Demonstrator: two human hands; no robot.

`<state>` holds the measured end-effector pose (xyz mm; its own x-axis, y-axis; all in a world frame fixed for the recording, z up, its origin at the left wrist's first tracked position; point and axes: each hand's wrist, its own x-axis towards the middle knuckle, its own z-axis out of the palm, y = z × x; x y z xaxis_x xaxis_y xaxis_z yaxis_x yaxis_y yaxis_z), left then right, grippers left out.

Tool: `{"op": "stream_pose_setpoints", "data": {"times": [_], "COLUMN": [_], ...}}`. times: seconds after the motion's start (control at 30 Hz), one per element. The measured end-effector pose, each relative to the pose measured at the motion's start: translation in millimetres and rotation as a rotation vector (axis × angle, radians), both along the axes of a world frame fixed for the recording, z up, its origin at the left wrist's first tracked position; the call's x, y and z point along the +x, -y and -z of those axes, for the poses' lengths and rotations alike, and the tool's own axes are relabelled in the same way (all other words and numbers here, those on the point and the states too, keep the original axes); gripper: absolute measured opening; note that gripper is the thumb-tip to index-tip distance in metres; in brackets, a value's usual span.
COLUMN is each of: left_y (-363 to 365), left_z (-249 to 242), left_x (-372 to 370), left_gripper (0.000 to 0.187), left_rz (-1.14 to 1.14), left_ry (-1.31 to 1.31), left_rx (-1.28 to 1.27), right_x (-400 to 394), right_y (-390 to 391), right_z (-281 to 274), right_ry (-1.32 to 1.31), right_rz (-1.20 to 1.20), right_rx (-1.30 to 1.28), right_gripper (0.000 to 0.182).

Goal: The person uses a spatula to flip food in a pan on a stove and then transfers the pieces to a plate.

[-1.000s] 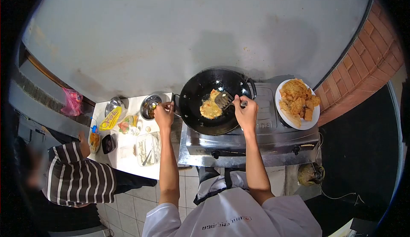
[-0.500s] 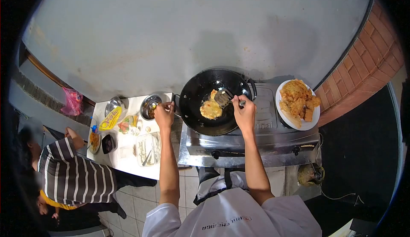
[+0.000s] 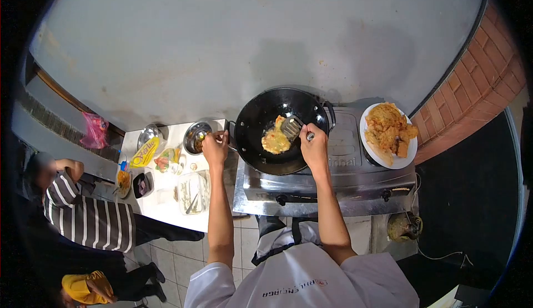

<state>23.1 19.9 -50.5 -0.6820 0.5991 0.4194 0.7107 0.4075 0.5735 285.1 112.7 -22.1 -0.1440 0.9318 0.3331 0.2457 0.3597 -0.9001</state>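
Observation:
My right hand (image 3: pixel 314 148) is closed around the handle of a slotted spatula (image 3: pixel 291 127). The blade sits at the right edge of a golden fritter (image 3: pixel 275 140), which lies in the black wok (image 3: pixel 261 161). My left hand (image 3: pixel 215 151) is closed at the wok's left loop handle (image 3: pixel 231 136), with fingers curled beside it. How far those fingers wrap the handle is partly hidden. Just left of that hand is a metal bowl (image 3: pixel 194 133) with dark contents.
A white plate (image 3: pixel 409 155) of fried food (image 3: pixel 386 127) stands on the right of the stove (image 3: pixel 344 188). On the white table (image 3: pixel 161 199) are a yellow packet (image 3: pixel 144 153) and a clear container (image 3: pixel 192 192). People in a striped shirt (image 3: pixel 91 219) and yellow shirt (image 3: pixel 89 287) are at left.
The spatula blade has turned so its slots show, and my right hand has shifted slightly. The striped-shirt person has moved left, and the yellow-shirt person shows more at lower left.

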Motion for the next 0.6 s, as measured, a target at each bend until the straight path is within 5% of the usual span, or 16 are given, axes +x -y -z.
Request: {"op": "stream_pose_setpoints", "data": {"times": [0.6], "left_y": [1], "left_z": [-6], "left_x": [4], "left_gripper": [0.02], "left_rz": [-0.018], "left_ry": [0.014], "left_rx": [-0.004], "right_x": [7], "right_y": [3], "right_z": [-14], "right_ry": [0.046], "right_rz": [0.038], "right_rx": [-0.003], "right_gripper": [0.019]}}
